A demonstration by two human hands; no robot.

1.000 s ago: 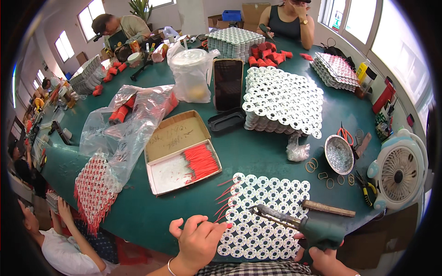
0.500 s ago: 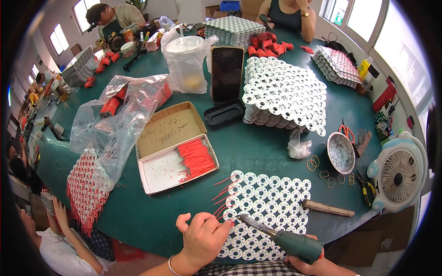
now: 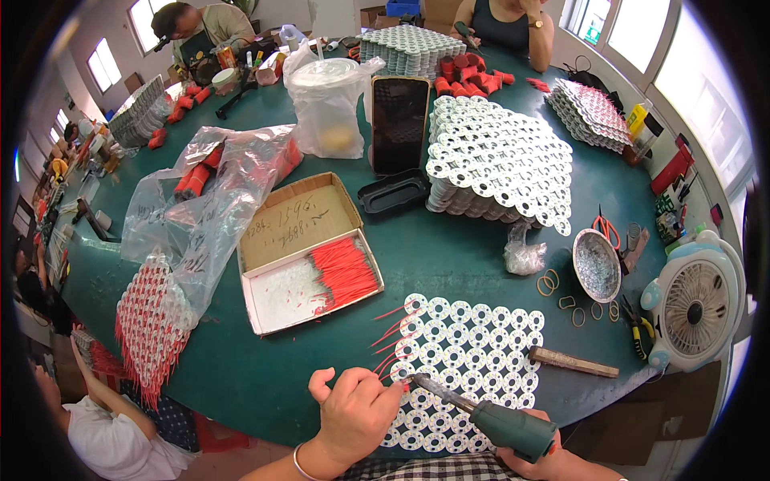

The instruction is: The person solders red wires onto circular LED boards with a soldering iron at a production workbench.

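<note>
A sheet of round white circuit boards (image 3: pixel 455 356) lies on the table in front of me, with several red wires (image 3: pixel 387 346) sticking out from its left edge. At that edge my left hand (image 3: pixel 358 413) is closed in a pinch, a bit of red wire showing at its fingertips. My right hand (image 3: pixel 525 458) is wrapped round the handle of a green soldering iron (image 3: pixel 513 430). The iron's tip meets the boards right beside my left fingertips; the exact contact point is too small to make out.
Beyond the sheet stand an open box of red wires (image 3: pixel 345 275), a phone (image 3: pixel 399 124) and a stack of white board sheets (image 3: pixel 497 160). A wooden stick (image 3: pixel 573 362) overlaps the sheet's right edge. Farther right are a metal bowl (image 3: pixel 597 266), pliers (image 3: pixel 636 326) and a fan (image 3: pixel 695 305).
The soldering iron has shifted slightly left, its tip closer to my left fingertips. My left hand stays nearly still. At the lower left, a seated person's arm has moved.
</note>
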